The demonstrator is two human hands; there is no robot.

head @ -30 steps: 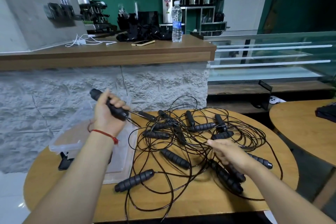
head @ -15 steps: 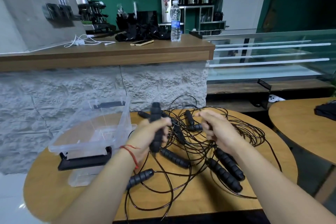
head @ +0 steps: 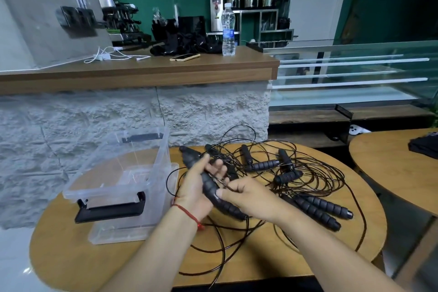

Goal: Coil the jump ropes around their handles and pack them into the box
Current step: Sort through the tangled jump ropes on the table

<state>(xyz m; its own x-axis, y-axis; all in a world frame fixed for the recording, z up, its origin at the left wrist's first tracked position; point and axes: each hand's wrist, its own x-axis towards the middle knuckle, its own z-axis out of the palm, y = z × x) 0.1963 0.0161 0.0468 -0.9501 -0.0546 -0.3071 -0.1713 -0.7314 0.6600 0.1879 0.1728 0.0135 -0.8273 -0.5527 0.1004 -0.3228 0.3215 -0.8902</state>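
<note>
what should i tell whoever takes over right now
Left hand grips black foam handles; right hand pinches them, thumb on top.
Other jump ropes lie tangled on the round table, right of the clear plastic box.
Done: nothing coiled, box holds no rope.
Left: coil each rope around its handles, pack all.

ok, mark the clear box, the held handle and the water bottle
clear box (head: 111, 210), head view, black latch on its near wall
held handle (head: 230, 207), head view, lower half of the foam grip
water bottle (head: 228, 33), head view, blue label
</note>
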